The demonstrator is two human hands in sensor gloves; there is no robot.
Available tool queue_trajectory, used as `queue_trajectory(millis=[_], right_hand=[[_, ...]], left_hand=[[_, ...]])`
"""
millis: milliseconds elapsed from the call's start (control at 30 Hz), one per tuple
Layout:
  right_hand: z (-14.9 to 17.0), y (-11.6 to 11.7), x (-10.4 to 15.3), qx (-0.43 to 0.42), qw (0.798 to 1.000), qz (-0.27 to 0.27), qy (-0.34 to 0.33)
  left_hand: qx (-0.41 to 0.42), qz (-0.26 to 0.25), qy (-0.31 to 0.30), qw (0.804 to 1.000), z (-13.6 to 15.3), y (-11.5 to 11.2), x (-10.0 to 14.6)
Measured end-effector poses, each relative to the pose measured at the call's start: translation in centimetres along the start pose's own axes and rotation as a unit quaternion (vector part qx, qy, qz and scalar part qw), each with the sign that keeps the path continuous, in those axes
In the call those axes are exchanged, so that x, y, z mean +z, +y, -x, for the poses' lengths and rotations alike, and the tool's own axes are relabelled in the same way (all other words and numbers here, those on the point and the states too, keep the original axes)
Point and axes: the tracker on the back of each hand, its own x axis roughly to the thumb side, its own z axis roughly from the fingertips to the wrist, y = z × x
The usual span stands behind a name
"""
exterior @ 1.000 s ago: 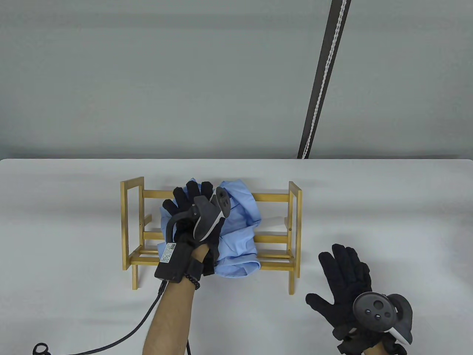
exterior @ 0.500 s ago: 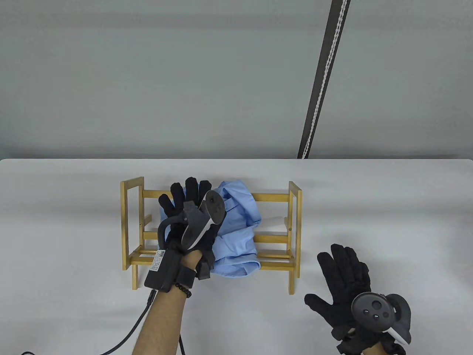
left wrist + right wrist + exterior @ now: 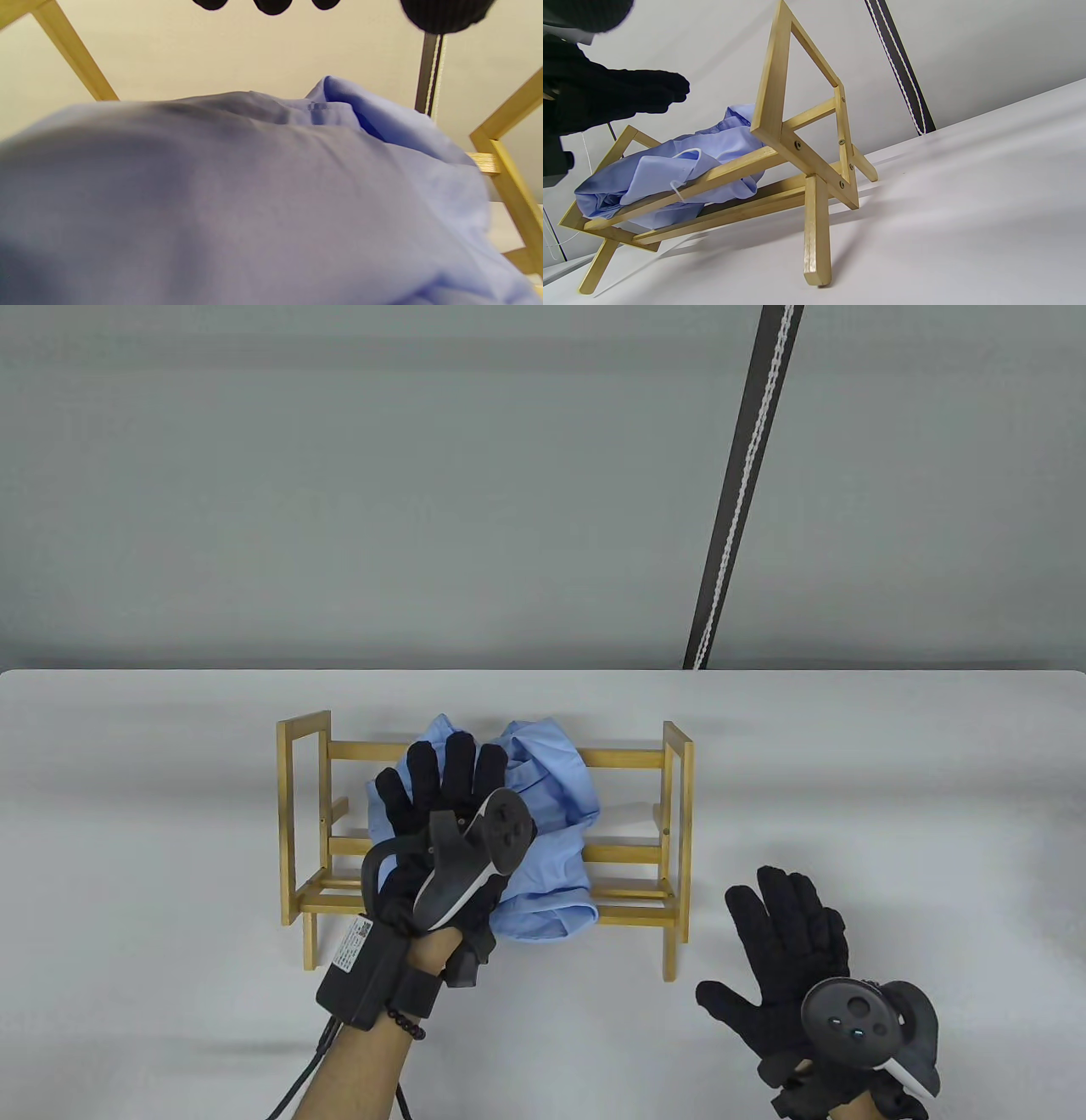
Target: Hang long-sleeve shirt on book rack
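The table view looked down from the near side, taking in the whole book rack (image 3: 484,848) and the far wall. The left wrist view sat very close above the shirt (image 3: 237,199), facing the far wall, cloth filling its frame. The right wrist view lay low near the table (image 3: 967,220), right of the rack, facing left. All three shared rack and shirt.

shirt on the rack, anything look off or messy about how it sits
Yes. The light blue shirt is bunched in a crumpled heap in the middle of the wooden rack rather than hanging spread out; folds spill over the front rails. The left hand hovers open above it, the right hand open off to the side.
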Motion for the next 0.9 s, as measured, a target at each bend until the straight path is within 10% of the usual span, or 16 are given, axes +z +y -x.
queue_trajectory(millis=[900], right_hand=[[-0.5,0.5,0.0,0.029,1.0,-0.002,-0.001]], left_hand=[[0.025,0.001,-0.069,0.997,-1.1,-2.9,8.3]])
